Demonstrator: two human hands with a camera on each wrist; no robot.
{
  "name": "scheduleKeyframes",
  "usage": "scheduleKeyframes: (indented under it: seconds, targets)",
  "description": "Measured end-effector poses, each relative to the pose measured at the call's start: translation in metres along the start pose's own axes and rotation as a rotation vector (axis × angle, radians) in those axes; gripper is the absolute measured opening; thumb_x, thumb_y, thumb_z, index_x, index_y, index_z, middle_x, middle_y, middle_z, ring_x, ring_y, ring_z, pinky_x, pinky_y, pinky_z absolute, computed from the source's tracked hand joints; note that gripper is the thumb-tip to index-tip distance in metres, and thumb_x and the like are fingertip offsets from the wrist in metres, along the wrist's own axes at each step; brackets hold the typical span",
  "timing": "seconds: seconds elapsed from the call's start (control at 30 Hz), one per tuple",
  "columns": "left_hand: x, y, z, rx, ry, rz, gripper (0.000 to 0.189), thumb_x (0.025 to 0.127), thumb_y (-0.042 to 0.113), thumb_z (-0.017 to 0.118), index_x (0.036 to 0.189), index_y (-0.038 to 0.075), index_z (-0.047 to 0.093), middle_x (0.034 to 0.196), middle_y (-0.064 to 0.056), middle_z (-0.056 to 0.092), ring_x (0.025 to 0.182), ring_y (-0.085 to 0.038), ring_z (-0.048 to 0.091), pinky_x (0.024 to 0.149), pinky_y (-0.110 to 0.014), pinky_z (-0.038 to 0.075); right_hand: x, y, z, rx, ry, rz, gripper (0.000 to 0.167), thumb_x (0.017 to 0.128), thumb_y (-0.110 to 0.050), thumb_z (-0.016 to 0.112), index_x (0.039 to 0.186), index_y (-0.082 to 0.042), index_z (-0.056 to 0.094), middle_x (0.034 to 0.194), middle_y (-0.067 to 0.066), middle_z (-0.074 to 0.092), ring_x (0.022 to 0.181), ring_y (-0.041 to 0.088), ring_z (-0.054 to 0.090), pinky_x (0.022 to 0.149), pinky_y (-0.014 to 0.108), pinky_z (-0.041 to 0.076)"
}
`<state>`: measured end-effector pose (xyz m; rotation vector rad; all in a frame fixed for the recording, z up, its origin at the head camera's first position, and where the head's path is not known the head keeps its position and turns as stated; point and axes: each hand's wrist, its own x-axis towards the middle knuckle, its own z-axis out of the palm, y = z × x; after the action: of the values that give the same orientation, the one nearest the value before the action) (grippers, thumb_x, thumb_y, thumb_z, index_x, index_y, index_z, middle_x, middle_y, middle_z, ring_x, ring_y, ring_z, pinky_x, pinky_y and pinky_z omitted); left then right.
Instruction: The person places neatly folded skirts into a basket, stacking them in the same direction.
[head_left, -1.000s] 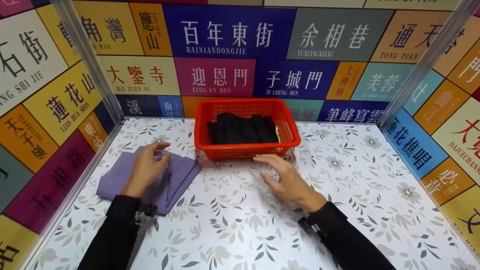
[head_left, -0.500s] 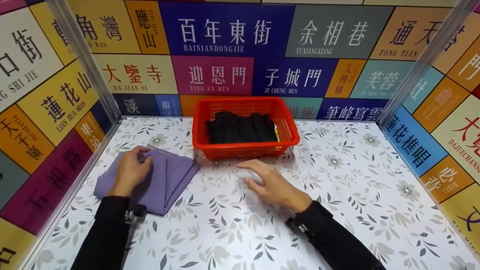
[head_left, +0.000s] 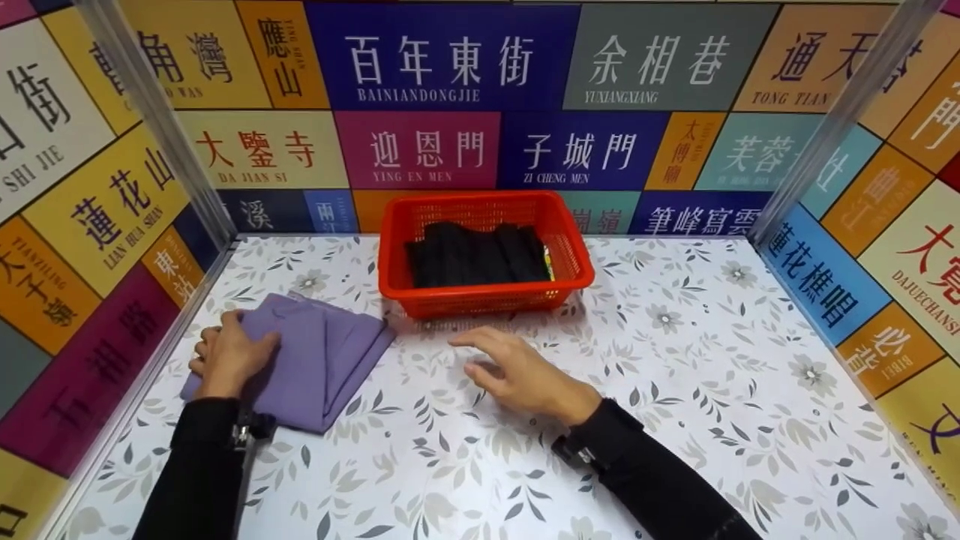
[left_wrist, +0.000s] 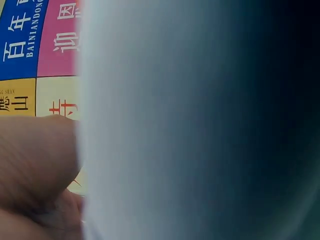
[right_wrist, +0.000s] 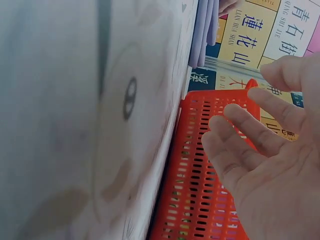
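A folded purple cloth [head_left: 322, 356] lies on the left of the flowered table [head_left: 675, 390]. My left hand [head_left: 227, 357] rests on the cloth's left end with its fingers curled over that edge. My right hand [head_left: 517, 371] hovers low over the table in front of a red plastic basket [head_left: 480, 300], fingers spread and holding nothing. Folded black cloth [head_left: 476, 255] lies in the basket. In the right wrist view the open right hand [right_wrist: 260, 165] faces the basket's wall [right_wrist: 200, 180], with the purple cloth [right_wrist: 206, 30] far behind. A blurred grey surface fills most of the left wrist view beside part of the left hand [left_wrist: 35, 165].
Walls covered in coloured sign panels [head_left: 450, 97] close in the table at the back and both sides, with metal posts [head_left: 150, 127] at the corners. The basket stands near the back wall. Something small and colourful [head_left: 551, 259] shows at the black cloth's right edge.
My left hand slid across the purple cloth from its top middle to its left end. My right hand drew left and back from the basket's front.
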<state>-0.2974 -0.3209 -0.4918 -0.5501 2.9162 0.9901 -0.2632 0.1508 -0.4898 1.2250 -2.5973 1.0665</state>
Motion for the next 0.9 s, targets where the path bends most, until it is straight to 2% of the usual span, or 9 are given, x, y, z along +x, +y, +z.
scheduleKeyframes:
  seconds: [0.2,0.4,0.6,0.8,0.9]
  targets:
    - [-0.003,0.001,-0.004,0.033,-0.017,0.011,0.099,0.110,0.045,0.071,0.177,-0.008,0.023,0.172,-0.056,0.028,0.159,-0.075,0.028,0.128,-0.086,0.023,0.009,-0.010,0.008,-0.007,-0.056,0.005,0.051,0.117,-0.020,0.071,0.166,-0.009,0.063,0.165,0.009,0.068,0.158,0.028,0.063,0.134,0.052,0.052]
    - [-0.008,0.009,-0.005,0.030,-0.044,0.009,0.100,0.109,0.048,0.070,0.175,-0.013,0.025,0.170,-0.054,0.033,0.158,-0.073,0.034,0.130,-0.084,0.031,0.022,-0.021,0.015,-0.020,-0.115,0.002,0.054,0.118,-0.026,0.069,0.169,-0.014,0.059,0.171,0.008,0.063,0.161,0.027,0.059,0.137,0.052,0.049]
    - [-0.011,0.017,-0.006,0.012,-0.105,0.079,0.098,0.111,0.046,0.067,0.175,-0.016,0.025,0.169,-0.054,0.038,0.157,-0.071,0.043,0.133,-0.076,0.039,0.035,-0.031,0.023,-0.001,-0.158,0.021,0.056,0.118,-0.026,0.069,0.170,-0.012,0.057,0.173,0.011,0.061,0.159,0.030,0.061,0.135,0.052,0.050]
    - [-0.018,0.027,-0.001,0.034,-0.122,0.143,0.090,0.111,0.041,0.067,0.169,-0.019,0.036,0.163,-0.055,0.046,0.153,-0.068,0.051,0.132,-0.073,0.043,0.048,-0.037,0.032,-0.042,-0.179,0.005,0.056,0.117,-0.025,0.070,0.169,-0.009,0.057,0.165,0.013,0.066,0.148,0.032,0.067,0.131,0.049,0.053]
    - [-0.022,0.032,0.001,0.043,-0.156,0.161,0.087,0.112,0.041,0.067,0.168,-0.019,0.038,0.164,-0.054,0.046,0.154,-0.068,0.050,0.132,-0.073,0.043,0.054,-0.040,0.036,-0.061,-0.199,0.032,0.057,0.117,-0.027,0.069,0.170,-0.009,0.056,0.165,0.013,0.065,0.149,0.030,0.066,0.133,0.048,0.052]
